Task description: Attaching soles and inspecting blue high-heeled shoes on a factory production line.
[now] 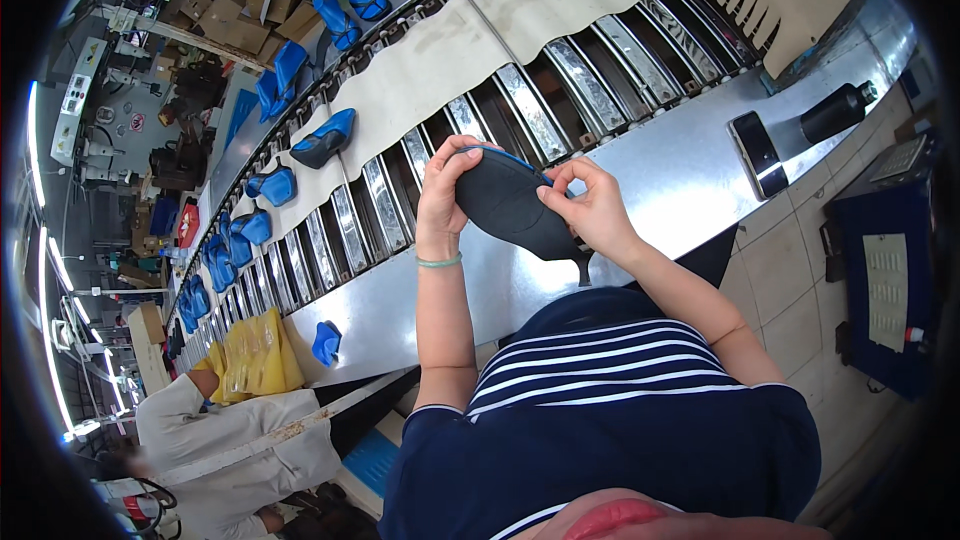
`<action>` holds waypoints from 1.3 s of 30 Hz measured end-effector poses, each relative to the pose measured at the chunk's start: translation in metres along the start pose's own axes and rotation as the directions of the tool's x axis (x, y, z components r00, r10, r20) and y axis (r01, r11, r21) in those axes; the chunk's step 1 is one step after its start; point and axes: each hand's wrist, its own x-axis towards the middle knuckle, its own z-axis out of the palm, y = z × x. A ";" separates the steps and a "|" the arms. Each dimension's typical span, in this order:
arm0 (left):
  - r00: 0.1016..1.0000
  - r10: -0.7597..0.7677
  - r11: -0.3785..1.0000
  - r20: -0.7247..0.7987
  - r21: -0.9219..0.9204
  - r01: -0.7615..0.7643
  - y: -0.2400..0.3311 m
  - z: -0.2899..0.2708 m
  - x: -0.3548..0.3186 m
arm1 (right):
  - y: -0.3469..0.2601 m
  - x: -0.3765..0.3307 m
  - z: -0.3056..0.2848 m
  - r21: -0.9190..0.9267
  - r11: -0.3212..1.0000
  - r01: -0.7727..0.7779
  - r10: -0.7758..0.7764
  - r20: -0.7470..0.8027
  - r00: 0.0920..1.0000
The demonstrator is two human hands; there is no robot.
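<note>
Both my hands hold one blue high-heeled shoe (510,208), turned sole up so its dark sole faces me and its thin heel points down toward my body. My left hand (441,195) grips the toe end, with the thumb over the rim. At the heel end, my right hand (590,205) pinches the shoe's edge between its fingers. The shoe hovers over the near metal ledge (660,180) of a slatted conveyor (520,105). A green band circles my left wrist.
Several blue shoes (325,140) ride the conveyor away to the left on cream sheets. A phone (757,152) and a black bottle (835,112) lie on the ledge at right. Yellow packets (255,355) and another person in white (230,440) are at lower left. A dark blue stand (885,280) is at right.
</note>
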 end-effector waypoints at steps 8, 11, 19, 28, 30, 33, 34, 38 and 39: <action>0.999 -0.027 1.000 0.047 0.006 0.027 0.003 0.018 -0.004 | -0.019 -0.011 0.003 -0.061 0.969 0.241 -0.234 0.102 0.967; 0.999 -0.017 1.000 0.035 -0.003 0.017 0.002 0.020 -0.005 | -0.016 -0.010 -0.003 -0.147 0.947 0.287 -0.260 0.177 0.949; 0.998 -0.039 0.999 0.042 0.027 0.038 0.004 0.040 -0.001 | -0.021 -0.010 -0.010 -0.344 0.856 0.386 -0.328 0.216 0.920; 0.999 -0.052 0.995 0.002 0.082 0.052 0.000 0.053 0.009 | -0.048 0.005 -0.032 -0.380 0.885 0.270 -0.153 0.311 0.938; 0.998 -0.055 0.994 0.014 0.094 0.054 -0.002 0.053 0.023 | -0.032 0.015 -0.043 -0.347 0.870 0.352 -0.245 0.314 0.917; 0.995 -0.031 0.999 0.095 0.032 0.028 -0.002 0.062 0.041 | -0.023 0.035 -0.062 0.064 0.991 0.114 -0.127 0.256 0.958; 0.991 -0.068 0.996 0.118 -0.046 0.074 -0.003 0.062 0.048 | -0.027 0.040 -0.070 0.106 0.994 0.019 -0.047 0.272 0.961; 0.942 -0.053 0.921 0.332 -0.347 0.174 -0.028 0.057 0.070 | -0.014 0.057 -0.101 0.332 0.931 -0.151 0.067 0.251 0.966; 0.935 -0.032 0.908 0.353 -0.382 0.175 -0.034 0.058 0.072 | -0.010 0.062 -0.108 0.340 0.928 -0.150 0.062 0.258 0.964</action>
